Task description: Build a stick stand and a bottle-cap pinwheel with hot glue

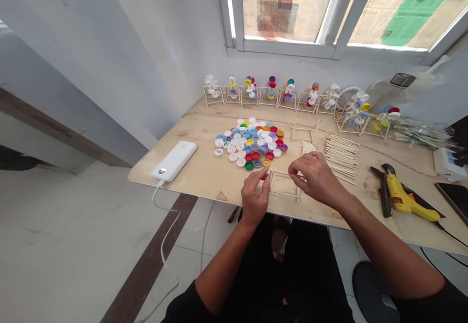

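A small stick frame (284, 194) made of thin wooden sticks lies at the table's front edge, between my hands. My left hand (255, 197) is closed at its left side, thumb and forefinger against the upright stick. At the upper right corner of the frame, my right hand (313, 177) is pinched, its fingertips partly hiding that corner. Just beyond lies a pile of coloured bottle caps (252, 142). Another stick frame (302, 132) stands farther back. Loose wooden sticks (341, 157) lie in a bundle beyond my right hand, with shorter sticks (307, 147) beside them.
Stick frames with bottle-cap wheels (271, 89) line the wall. A yellow glue gun (402, 198) rests at right near a phone (453, 198) and a power strip (449, 164). A white power bank (174, 161) with a cable lies at left. A bottle (400, 86) stands behind.
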A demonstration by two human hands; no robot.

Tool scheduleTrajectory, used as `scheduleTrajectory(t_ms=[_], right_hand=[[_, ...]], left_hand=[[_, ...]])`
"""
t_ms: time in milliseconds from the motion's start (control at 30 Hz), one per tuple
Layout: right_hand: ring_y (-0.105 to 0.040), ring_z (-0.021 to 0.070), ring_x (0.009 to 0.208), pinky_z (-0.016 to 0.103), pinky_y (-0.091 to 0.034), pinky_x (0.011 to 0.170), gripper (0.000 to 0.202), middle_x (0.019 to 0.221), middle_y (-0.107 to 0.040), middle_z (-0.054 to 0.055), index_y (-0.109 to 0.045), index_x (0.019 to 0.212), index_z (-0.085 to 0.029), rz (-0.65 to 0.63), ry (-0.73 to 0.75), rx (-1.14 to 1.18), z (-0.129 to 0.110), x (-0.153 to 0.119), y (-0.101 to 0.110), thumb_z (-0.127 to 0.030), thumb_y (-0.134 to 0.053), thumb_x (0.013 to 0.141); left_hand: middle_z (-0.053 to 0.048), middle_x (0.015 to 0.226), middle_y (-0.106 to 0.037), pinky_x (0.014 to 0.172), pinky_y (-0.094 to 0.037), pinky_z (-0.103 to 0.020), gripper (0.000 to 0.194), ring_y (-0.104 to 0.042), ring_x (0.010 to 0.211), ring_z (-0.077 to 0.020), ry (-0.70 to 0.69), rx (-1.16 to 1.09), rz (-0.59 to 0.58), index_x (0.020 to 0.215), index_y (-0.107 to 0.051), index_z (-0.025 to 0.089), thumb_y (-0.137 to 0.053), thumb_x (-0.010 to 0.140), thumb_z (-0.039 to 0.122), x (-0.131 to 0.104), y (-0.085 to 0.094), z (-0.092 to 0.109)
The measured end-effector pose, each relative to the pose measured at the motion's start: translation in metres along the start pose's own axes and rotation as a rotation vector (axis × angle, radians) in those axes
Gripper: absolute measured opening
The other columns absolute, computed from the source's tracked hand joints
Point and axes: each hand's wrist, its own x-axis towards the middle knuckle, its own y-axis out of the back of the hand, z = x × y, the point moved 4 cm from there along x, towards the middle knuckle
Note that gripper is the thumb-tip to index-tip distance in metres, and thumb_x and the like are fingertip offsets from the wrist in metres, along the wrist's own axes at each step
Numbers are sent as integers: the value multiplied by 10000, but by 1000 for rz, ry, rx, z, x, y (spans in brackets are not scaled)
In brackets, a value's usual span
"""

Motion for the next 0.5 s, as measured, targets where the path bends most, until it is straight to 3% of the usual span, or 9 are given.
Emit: scheduleTrajectory(t_ms=[267, 500], right_hand=[[-519, 166, 697, 343, -285, 809, 213, 670, -639, 33, -571, 696, -187, -9, -11, -81, -3, -1, -5, -158, -424, 847], [-555, 181, 759, 349, -300, 818, 123, 763, -673, 27, -588, 764, -204, 26, -77, 45, 6, -6, 3, -216, -487, 833]], left_hand=[[-82, 977, -666, 841, -480, -349, 255, -617, 904, -179, -72, 53, 3, 1085, -598, 188, -491, 857, 226, -1, -2, 3], [-84, 994, -668, 857, -476, -349, 250, -615, 931, -182, -73, 69, 11, 1078, -605, 187, -497, 856, 227, -1, 0, 4]])
